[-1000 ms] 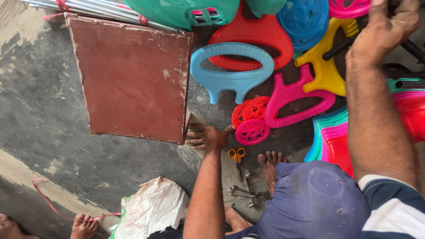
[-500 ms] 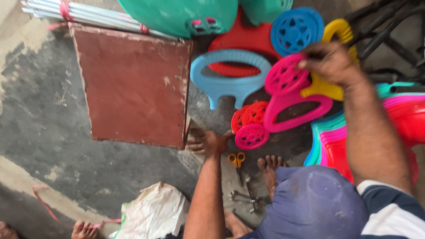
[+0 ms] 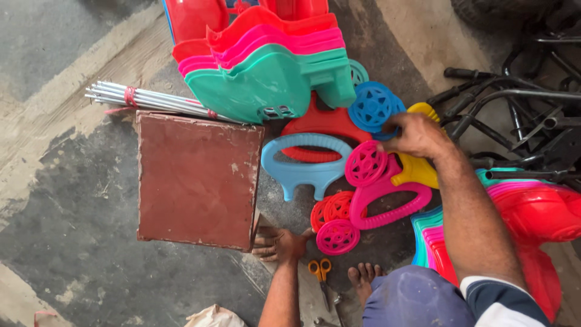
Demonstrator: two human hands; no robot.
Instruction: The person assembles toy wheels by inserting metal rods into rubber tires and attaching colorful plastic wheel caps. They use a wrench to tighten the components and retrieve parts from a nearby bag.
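Observation:
My right hand [image 3: 417,136] reaches over a heap of plastic toy parts, its fingers closed on the rim of a pink spoked wheel [image 3: 365,163]. The wheel rests on a pink loop-shaped handle part [image 3: 387,203], next to a yellow part [image 3: 419,174] and blue wheels [image 3: 371,106]. My left hand [image 3: 279,244] lies flat on the concrete floor with fingers spread, holding nothing. It is beside the corner of a red-brown square board [image 3: 196,178] and close to another pink wheel [image 3: 338,236] and red wheels [image 3: 325,210].
A light blue loop handle [image 3: 305,162] lies over a red part. Stacked teal, pink and red seats [image 3: 266,72] and tied metal rods [image 3: 145,100] lie beyond the board. Black metal frames [image 3: 514,109] are at right, more stacked parts [image 3: 538,218] below them. Orange scissors [image 3: 320,269] lie by my bare foot [image 3: 363,278].
My right hand came down from the far parts carrying the pink wheel and brought it onto the pink loop handle. The view shifted, showing the seat stack. My left hand stayed on the floor.

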